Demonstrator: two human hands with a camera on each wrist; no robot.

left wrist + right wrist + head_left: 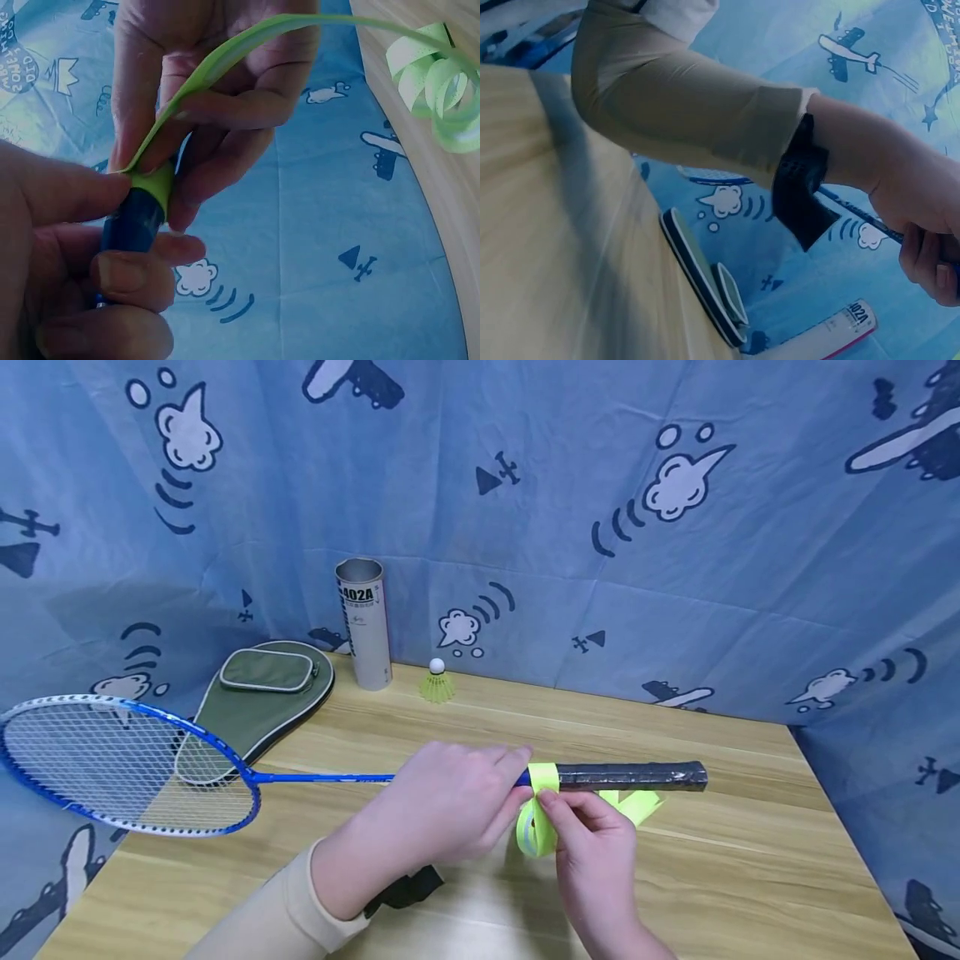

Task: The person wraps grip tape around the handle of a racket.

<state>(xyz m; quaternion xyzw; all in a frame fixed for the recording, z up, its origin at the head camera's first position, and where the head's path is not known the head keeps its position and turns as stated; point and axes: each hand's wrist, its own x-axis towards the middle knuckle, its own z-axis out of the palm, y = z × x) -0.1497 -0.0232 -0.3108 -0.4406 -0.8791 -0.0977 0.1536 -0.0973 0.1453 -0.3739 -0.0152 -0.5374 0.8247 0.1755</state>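
Note:
A badminton racket (322,778) with a blue frame lies level over the table, its head to the left and its dark handle (637,776) to the right. The left hand (450,797) grips it where the shaft meets the handle, fingers curled round the blue cone in the left wrist view. A neon yellow-green grip tape (543,774) wraps the handle's left end. Just below the handle, the right hand (596,843) pinches this tape between thumb and fingers. The tape's loose length (435,82) hangs in curls. The right wrist view shows mostly the left forearm (697,112).
On the wooden table (750,860), a green racket cover (262,710) lies at the back left, partly behind the racket head. Beside it stand a shuttlecock tube (367,635) and a yellow shuttlecock (437,683), cork up. A blue patterned curtain (525,527) hangs behind.

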